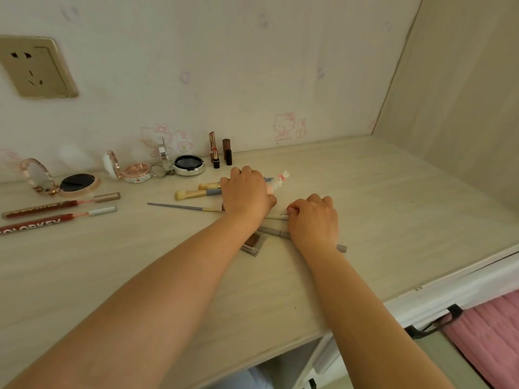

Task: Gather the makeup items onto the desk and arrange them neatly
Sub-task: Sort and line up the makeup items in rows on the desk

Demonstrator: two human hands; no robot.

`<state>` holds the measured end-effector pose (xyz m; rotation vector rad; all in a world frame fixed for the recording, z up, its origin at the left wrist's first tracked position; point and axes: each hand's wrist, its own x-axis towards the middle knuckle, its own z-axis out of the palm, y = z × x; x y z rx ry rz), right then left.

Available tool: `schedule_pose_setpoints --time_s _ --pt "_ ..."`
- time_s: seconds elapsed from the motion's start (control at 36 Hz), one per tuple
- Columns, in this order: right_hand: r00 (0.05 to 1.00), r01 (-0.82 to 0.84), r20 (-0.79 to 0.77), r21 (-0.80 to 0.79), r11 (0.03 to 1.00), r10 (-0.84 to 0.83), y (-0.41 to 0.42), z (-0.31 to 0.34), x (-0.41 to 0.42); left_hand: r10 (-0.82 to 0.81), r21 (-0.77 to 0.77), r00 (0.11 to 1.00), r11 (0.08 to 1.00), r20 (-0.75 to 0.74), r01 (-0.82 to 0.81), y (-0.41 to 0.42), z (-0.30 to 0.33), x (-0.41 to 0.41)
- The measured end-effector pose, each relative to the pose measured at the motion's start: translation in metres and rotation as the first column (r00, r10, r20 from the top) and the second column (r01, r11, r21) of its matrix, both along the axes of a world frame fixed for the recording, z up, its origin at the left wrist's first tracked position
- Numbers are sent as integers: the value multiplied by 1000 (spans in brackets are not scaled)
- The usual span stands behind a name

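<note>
Three open compacts, two lip-gloss tubes; left hand grips brushes, right hand pinches a pencil.

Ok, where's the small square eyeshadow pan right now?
In the head view, the eyeshadow pan lies flat on the desk, between the two forearms, just left of the grey pencil.

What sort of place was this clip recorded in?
Probably a bedroom or dorm desk nook: a pale wooden desk set against cartoon-cat wallpaper, a wall socket, open compacts and lipsticks along the back, and pink fabric below the desk edge.
</note>
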<state>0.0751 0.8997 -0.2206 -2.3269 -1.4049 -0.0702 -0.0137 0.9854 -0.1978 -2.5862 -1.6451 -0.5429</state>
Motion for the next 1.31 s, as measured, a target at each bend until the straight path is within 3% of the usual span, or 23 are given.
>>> schedule_pose_setpoints --time_s 0.08,0.17,0.25,0.33,0.5,0.72,0.81,0.97,1.22,1.31 --pt "1000 0 18 97 995 -1 -1 2 -2 -8 -58 980 998 199 20 -2 7 -18" --pt "999 -31 -7 298 954 35 1 10 -11 -43 -85 942 994 332 76 -4 15 -47" --pt "991 -128 28 438 890 129 5 19 -29 -87 -60 932 992 353 115 -6 21 -85" --pt "955 -295 135 467 833 263 16 28 -55 -107 -17 953 993 282 117 -6 23 -127" --pt "798 -601 256 288 745 545 42 30 -122 -119 66 969 992 214 107 -13 13 -210" --pt "603 -790 166 -9 613 780 67 19 -204 -191 224 968 963 164 152 -16 2 -296" --pt "586 -810 36 -18 587 810 72 17 -224 -179 225 966 965 184 135 -13 -4 -314" --pt "582 -793 -123 133 594 804 74 1 -235 -152 165 962 979 226 116 -5 -19 -328" --pt "587 -807 -31 60 587 809 73 -4 -235 -156 30 969 988 190 153 0 -24 -328" --pt "562 -825 -10 66 561 827 72 -5 -233 -154 47 977 988 146 148 0 -27 -329"
